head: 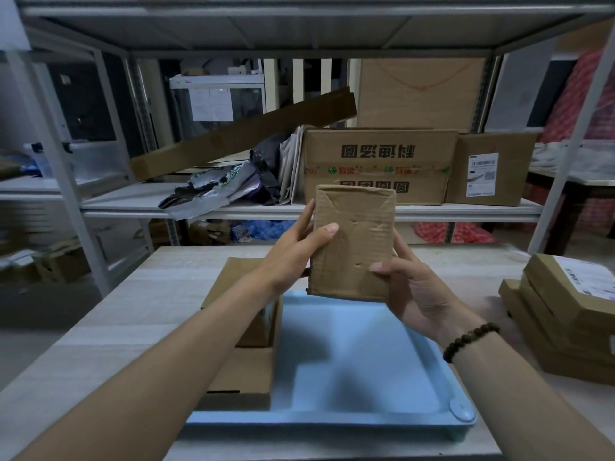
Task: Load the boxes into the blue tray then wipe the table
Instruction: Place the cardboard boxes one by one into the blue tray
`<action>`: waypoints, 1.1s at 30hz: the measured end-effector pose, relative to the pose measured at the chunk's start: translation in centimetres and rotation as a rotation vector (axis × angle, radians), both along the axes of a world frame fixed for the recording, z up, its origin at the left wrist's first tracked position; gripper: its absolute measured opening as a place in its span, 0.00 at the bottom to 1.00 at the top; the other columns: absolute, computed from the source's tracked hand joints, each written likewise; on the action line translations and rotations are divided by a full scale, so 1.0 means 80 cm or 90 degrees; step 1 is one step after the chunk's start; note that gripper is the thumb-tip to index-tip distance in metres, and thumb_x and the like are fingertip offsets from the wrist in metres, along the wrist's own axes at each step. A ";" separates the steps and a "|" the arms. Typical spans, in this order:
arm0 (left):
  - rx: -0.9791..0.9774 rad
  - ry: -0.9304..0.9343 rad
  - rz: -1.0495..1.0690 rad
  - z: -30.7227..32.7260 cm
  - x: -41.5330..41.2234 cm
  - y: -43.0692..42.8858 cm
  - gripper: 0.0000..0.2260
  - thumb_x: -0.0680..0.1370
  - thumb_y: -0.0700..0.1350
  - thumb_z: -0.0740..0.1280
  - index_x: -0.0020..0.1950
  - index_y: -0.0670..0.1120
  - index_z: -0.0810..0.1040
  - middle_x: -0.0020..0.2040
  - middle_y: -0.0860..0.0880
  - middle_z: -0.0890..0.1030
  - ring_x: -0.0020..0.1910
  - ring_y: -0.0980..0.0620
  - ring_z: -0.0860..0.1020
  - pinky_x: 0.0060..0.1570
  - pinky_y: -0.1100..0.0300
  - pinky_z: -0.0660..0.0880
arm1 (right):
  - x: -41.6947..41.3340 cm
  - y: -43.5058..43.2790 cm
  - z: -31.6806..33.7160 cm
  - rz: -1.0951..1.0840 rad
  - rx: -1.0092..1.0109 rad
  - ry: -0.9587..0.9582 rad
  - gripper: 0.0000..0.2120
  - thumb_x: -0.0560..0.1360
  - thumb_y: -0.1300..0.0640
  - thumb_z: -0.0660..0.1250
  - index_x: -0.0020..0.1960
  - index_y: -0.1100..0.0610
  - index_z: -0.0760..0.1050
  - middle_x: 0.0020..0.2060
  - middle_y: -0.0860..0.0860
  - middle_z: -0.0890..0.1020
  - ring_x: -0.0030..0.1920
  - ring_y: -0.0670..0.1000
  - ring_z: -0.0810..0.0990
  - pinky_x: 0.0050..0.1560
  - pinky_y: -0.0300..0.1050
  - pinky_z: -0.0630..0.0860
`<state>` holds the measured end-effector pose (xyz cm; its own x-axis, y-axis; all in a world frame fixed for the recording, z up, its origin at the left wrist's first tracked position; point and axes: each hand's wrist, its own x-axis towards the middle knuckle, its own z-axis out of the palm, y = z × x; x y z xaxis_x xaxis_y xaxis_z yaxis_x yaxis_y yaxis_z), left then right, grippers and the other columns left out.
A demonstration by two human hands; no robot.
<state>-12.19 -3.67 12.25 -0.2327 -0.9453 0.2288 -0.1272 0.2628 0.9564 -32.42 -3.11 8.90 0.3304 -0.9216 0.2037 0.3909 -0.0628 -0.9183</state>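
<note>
A small taped cardboard box (354, 241) is held upright in the air above the far end of the blue tray (359, 367). My left hand (296, 251) grips its left edge, thumb on the front face. My right hand (409, 287) grips its lower right corner, thumb on the front. Two brown boxes (246, 341) lie in the left part of the tray, one behind the other, partly hidden by my left forearm. The right part of the tray floor is bare.
A stack of flat cardboard boxes (565, 314) sits on the table at the right. Behind the table stands a metal shelf (299, 209) with large cartons (379, 164), plastic bags and a long cardboard piece.
</note>
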 end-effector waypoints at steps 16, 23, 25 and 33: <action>0.045 -0.395 0.171 -0.018 -0.023 -0.003 0.33 0.82 0.44 0.59 0.81 0.45 0.43 0.82 0.48 0.45 0.80 0.49 0.45 0.76 0.52 0.50 | 0.029 0.019 -0.048 -0.081 0.253 0.342 0.16 0.77 0.43 0.64 0.56 0.53 0.80 0.46 0.52 0.84 0.44 0.55 0.82 0.48 0.52 0.82; -0.025 -0.506 0.086 -0.034 -0.055 -0.005 0.28 0.84 0.50 0.56 0.82 0.47 0.49 0.82 0.49 0.52 0.80 0.49 0.50 0.77 0.50 0.54 | 0.057 0.026 -0.071 -0.082 0.104 0.611 0.22 0.81 0.42 0.56 0.53 0.60 0.79 0.49 0.54 0.84 0.45 0.50 0.78 0.47 0.43 0.71; -0.028 -0.536 0.079 -0.038 -0.067 -0.006 0.27 0.84 0.52 0.54 0.82 0.47 0.51 0.81 0.49 0.54 0.80 0.48 0.52 0.76 0.48 0.55 | 0.057 0.027 -0.070 -0.080 0.083 0.637 0.28 0.82 0.40 0.53 0.60 0.62 0.78 0.56 0.57 0.83 0.49 0.51 0.78 0.50 0.43 0.71; -0.158 -0.577 0.138 -0.047 -0.127 -0.007 0.23 0.84 0.55 0.51 0.78 0.49 0.62 0.77 0.49 0.66 0.75 0.47 0.64 0.71 0.49 0.63 | -0.004 0.032 -0.056 -0.359 -0.061 0.562 0.10 0.77 0.56 0.60 0.39 0.57 0.75 0.33 0.49 0.79 0.34 0.49 0.75 0.33 0.43 0.69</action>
<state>-22.35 -4.27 8.47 -0.2449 -0.9376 0.2470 -0.8599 0.3277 0.3915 -32.72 -0.53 4.38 -0.0745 -0.9809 0.1796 -0.5236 -0.1148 -0.8442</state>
